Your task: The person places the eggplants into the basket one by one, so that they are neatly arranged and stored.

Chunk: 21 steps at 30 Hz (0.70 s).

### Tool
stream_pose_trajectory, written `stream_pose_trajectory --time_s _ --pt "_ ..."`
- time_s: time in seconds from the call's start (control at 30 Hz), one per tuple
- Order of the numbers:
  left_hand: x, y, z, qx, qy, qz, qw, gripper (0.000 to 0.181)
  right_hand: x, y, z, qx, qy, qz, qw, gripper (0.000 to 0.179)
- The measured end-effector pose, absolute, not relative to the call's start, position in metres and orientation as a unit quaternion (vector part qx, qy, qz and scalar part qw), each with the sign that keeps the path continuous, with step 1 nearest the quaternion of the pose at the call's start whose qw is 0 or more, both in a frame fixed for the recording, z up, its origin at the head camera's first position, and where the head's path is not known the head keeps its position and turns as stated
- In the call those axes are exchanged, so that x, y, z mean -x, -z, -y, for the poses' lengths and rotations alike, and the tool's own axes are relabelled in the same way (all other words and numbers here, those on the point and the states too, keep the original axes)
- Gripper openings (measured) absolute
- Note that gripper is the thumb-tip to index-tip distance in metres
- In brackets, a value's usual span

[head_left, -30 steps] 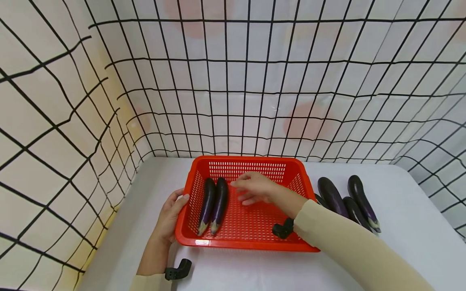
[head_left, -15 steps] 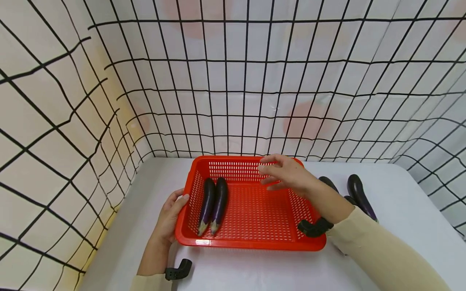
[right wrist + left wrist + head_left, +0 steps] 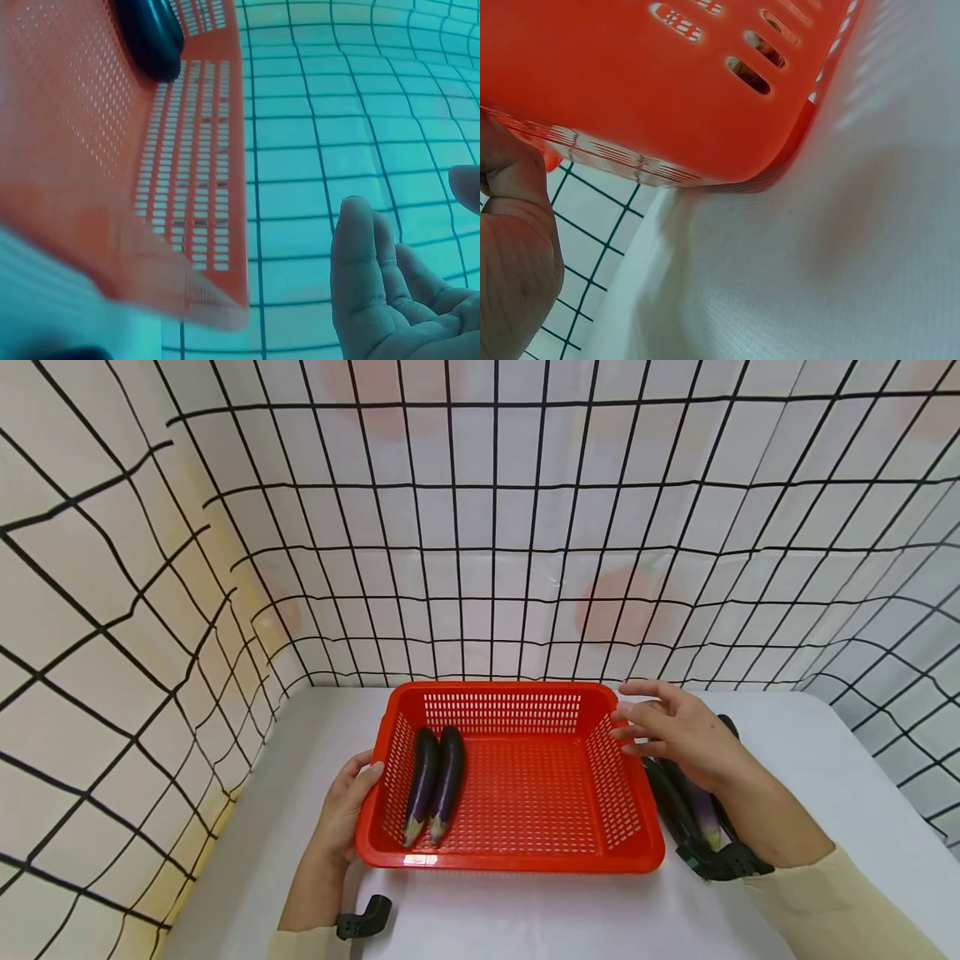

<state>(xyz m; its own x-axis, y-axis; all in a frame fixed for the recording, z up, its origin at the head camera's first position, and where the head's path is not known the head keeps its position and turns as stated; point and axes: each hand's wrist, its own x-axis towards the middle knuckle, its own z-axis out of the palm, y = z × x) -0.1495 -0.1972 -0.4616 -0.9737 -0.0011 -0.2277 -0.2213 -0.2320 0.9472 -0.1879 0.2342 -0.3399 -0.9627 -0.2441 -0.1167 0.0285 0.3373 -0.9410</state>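
Note:
Two dark purple eggplants lie side by side along the left wall of a red perforated plastic basket point(image 3: 525, 862): the left eggplant point(image 3: 422, 785) and the right eggplant point(image 3: 448, 781). My left hand point(image 3: 339, 810) grips the basket's left rim, thumb over the edge; its fingers are partly hidden. Above the basket's right edge, my right hand point(image 3: 686, 735) has loosely extended fingers and holds nothing. More eggplants point(image 3: 670, 797) lie right of the basket, partly covered by that hand and forearm. In the right wrist view, the fingers point(image 3: 356, 262) are apart from the basket wall point(image 3: 241, 165).
Black wire grid panels point(image 3: 487, 543) stand behind and to the left, with pale printed sheeting beyond them. A white tabletop point(image 3: 525, 918) carries everything. Each wrist wears a small black camera, such as the left wrist camera point(image 3: 365, 918).
My right hand has moved right, from over the inside of the basket to above its right edge, near the loose eggplants. My left hand stays on the rim; the view has shifted slightly.

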Motion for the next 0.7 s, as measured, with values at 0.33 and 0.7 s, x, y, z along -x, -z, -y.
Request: stream_pose_trajectory --time_s 0.33,0.7 --pt "0.149 0.462 0.198 0.09 -0.778 -0.618 0.069 0.041 0.171 0.348 -0.27 0.061 0.541 -0.838 0.044 0.055" --pt "0.15 0.462 0.197 0.089 -0.781 -0.615 0.064 0.038 0.181 0.392 -0.333 -0.041 0.644 -0.764 0.004 0.026"
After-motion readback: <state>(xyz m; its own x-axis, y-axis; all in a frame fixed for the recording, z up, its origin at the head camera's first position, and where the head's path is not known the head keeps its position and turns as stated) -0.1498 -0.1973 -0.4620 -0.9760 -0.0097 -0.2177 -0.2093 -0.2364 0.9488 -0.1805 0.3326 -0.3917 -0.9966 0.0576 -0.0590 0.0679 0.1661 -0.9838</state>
